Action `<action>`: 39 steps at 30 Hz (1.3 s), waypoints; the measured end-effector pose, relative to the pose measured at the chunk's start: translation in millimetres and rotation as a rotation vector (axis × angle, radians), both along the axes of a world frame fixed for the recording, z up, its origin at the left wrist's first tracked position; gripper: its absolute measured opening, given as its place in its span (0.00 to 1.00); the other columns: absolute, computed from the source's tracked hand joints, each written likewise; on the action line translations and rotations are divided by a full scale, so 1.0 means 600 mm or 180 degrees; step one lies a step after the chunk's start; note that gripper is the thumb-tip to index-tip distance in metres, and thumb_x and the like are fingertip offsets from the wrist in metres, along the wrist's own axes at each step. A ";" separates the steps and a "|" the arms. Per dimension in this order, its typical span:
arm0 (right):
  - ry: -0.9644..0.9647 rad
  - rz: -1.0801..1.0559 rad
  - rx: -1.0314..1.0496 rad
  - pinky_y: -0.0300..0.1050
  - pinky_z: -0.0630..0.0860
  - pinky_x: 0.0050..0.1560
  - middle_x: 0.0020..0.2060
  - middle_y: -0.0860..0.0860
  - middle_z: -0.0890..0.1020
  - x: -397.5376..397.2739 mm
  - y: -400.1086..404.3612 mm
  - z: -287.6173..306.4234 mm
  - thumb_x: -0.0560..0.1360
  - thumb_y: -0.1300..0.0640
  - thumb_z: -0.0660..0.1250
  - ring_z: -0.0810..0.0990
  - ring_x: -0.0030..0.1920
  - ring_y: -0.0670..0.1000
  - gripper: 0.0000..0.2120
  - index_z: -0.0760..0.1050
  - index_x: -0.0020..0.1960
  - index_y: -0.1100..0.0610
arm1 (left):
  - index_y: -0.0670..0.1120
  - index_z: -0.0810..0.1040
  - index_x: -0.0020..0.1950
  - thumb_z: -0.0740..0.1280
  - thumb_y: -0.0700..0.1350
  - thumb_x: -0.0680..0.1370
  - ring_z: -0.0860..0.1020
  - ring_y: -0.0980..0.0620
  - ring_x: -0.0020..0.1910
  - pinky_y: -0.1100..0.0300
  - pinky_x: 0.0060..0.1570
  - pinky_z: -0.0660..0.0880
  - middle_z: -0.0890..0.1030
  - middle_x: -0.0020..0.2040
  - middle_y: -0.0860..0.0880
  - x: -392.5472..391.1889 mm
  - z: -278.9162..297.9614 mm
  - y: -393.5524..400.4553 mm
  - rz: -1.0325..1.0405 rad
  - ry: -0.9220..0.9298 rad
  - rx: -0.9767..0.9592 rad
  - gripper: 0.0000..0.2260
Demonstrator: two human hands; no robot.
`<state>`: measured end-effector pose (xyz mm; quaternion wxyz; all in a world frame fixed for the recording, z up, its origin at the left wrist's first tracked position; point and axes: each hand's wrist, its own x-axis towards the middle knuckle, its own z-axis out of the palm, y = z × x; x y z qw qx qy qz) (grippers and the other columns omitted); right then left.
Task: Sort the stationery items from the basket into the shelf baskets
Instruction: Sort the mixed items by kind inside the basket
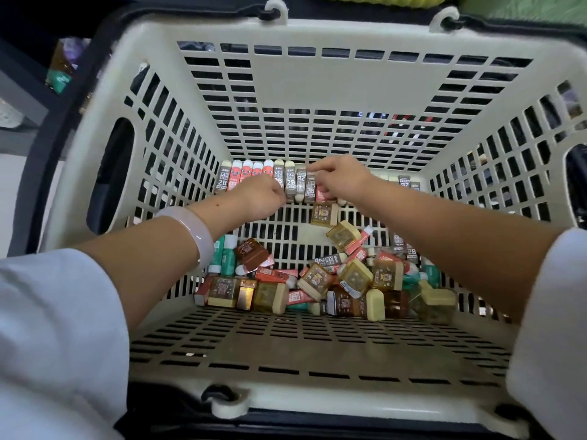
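A large cream slotted basket (317, 87) fills the view. Along its far bottom edge stands a row of grey 2B and red erasers (254, 174). My left hand (260, 195) reaches into that row with curled fingers that seem to pinch a grey eraser (289, 185). My right hand (340, 179) is right beside it, fingers curled round red and grey erasers (324, 193) in the row. A loose pile of brown, amber, red and green stationery items (333, 281) lies on the near part of the basket floor.
The basket's dark handles show at its rim, one hinge at the near edge (228, 401). Shelf goods show dimly at the left (60, 71), outside the basket, and through its far wall. Both my forearms cross over the pile.
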<state>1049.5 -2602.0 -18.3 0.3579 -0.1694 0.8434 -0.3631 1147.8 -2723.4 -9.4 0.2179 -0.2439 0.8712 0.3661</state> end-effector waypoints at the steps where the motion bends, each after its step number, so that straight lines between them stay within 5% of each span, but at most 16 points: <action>1: -0.0114 0.0092 0.0000 0.38 0.73 0.37 0.36 0.49 0.75 -0.007 0.018 0.010 0.78 0.65 0.57 0.73 0.35 0.48 0.15 0.74 0.62 0.57 | 0.42 0.76 0.61 0.58 0.42 0.80 0.73 0.46 0.59 0.61 0.51 0.65 0.74 0.65 0.43 0.001 -0.001 -0.001 -0.0021 0.0015 -0.0036 0.13; 6: 0.0792 0.2195 0.1320 0.35 0.65 0.38 0.48 0.48 0.77 -0.026 0.102 0.044 0.79 0.57 0.59 0.71 0.41 0.42 0.12 0.75 0.60 0.56 | 0.42 0.76 0.61 0.57 0.41 0.80 0.73 0.51 0.47 0.62 0.45 0.68 0.74 0.64 0.44 0.004 -0.006 0.007 -0.0488 0.0126 -0.0319 0.13; 9: 0.0724 0.2821 0.1949 0.35 0.64 0.35 0.49 0.51 0.77 -0.012 0.133 0.030 0.76 0.56 0.62 0.71 0.43 0.45 0.10 0.74 0.56 0.57 | 0.41 0.77 0.56 0.58 0.42 0.80 0.71 0.56 0.36 0.62 0.38 0.70 0.78 0.56 0.46 0.011 -0.010 0.030 -0.0953 0.0307 -0.0368 0.11; 12: 0.0734 0.2509 0.1733 0.37 0.64 0.34 0.45 0.51 0.73 0.007 0.139 0.012 0.73 0.58 0.67 0.71 0.44 0.49 0.12 0.68 0.53 0.56 | 0.42 0.78 0.55 0.59 0.42 0.79 0.73 0.55 0.43 0.63 0.45 0.68 0.79 0.53 0.46 0.026 -0.020 0.063 -0.1543 0.0219 -0.0204 0.10; 15: 0.0688 0.2429 0.1668 0.41 0.65 0.36 0.43 0.49 0.71 0.014 0.128 0.013 0.72 0.53 0.70 0.71 0.43 0.49 0.19 0.66 0.58 0.56 | 0.43 0.75 0.62 0.57 0.42 0.80 0.73 0.56 0.41 0.64 0.39 0.68 0.77 0.51 0.47 0.042 -0.033 0.085 -0.1854 -0.0096 0.0095 0.13; 19: -0.0119 0.2425 0.1601 0.34 0.70 0.27 0.41 0.48 0.75 0.015 0.122 0.019 0.73 0.58 0.68 0.72 0.34 0.45 0.16 0.68 0.59 0.57 | 0.47 0.71 0.65 0.53 0.43 0.81 0.73 0.54 0.36 0.62 0.34 0.68 0.74 0.43 0.52 0.045 -0.039 0.091 -0.1570 -0.0393 0.0488 0.14; 25: -0.0329 0.2337 0.1359 0.34 0.68 0.31 0.39 0.46 0.71 0.025 0.122 0.006 0.71 0.58 0.71 0.71 0.37 0.45 0.22 0.62 0.57 0.55 | 0.46 0.71 0.52 0.57 0.51 0.80 0.71 0.56 0.42 0.63 0.42 0.67 0.74 0.44 0.51 0.045 -0.026 0.095 -0.0990 -0.0983 0.1231 0.10; 28: -0.0462 0.2586 0.1356 0.37 0.68 0.34 0.40 0.48 0.72 0.026 0.121 0.000 0.71 0.58 0.70 0.71 0.37 0.47 0.19 0.64 0.56 0.54 | 0.43 0.73 0.58 0.63 0.47 0.77 0.73 0.56 0.46 0.66 0.42 0.68 0.75 0.46 0.52 0.048 -0.018 0.100 -0.1257 -0.1272 0.1297 0.13; 31: -0.0177 0.3253 0.1479 0.44 0.72 0.43 0.40 0.47 0.74 0.028 0.121 -0.004 0.73 0.57 0.67 0.73 0.41 0.49 0.07 0.71 0.48 0.51 | 0.42 0.69 0.66 0.63 0.49 0.78 0.73 0.53 0.48 0.64 0.45 0.69 0.76 0.54 0.47 0.054 -0.028 0.109 -0.1458 -0.1068 0.0797 0.19; 33: -0.0045 0.3470 0.1436 0.44 0.70 0.45 0.39 0.45 0.74 0.028 0.120 0.000 0.74 0.56 0.67 0.73 0.42 0.47 0.05 0.71 0.43 0.49 | 0.41 0.73 0.60 0.61 0.51 0.79 0.73 0.51 0.47 0.61 0.44 0.68 0.76 0.51 0.45 0.056 -0.035 0.108 -0.1556 -0.0822 0.0552 0.16; 36: -0.0044 0.3159 0.1303 0.35 0.64 0.37 0.37 0.41 0.73 0.006 0.119 0.025 0.76 0.55 0.64 0.70 0.37 0.40 0.04 0.76 0.50 0.53 | 0.41 0.73 0.43 0.59 0.51 0.80 0.67 0.52 0.32 0.60 0.32 0.63 0.70 0.34 0.47 0.049 -0.034 0.099 -0.1440 -0.0625 0.0613 0.14; 39: -0.0162 0.2387 0.0867 0.33 0.67 0.37 0.40 0.44 0.77 -0.031 0.119 0.057 0.76 0.52 0.62 0.73 0.38 0.40 0.10 0.77 0.55 0.53 | 0.50 0.73 0.46 0.59 0.48 0.80 0.72 0.55 0.31 0.65 0.30 0.67 0.75 0.35 0.50 0.033 -0.025 0.080 -0.1293 -0.0329 0.0573 0.06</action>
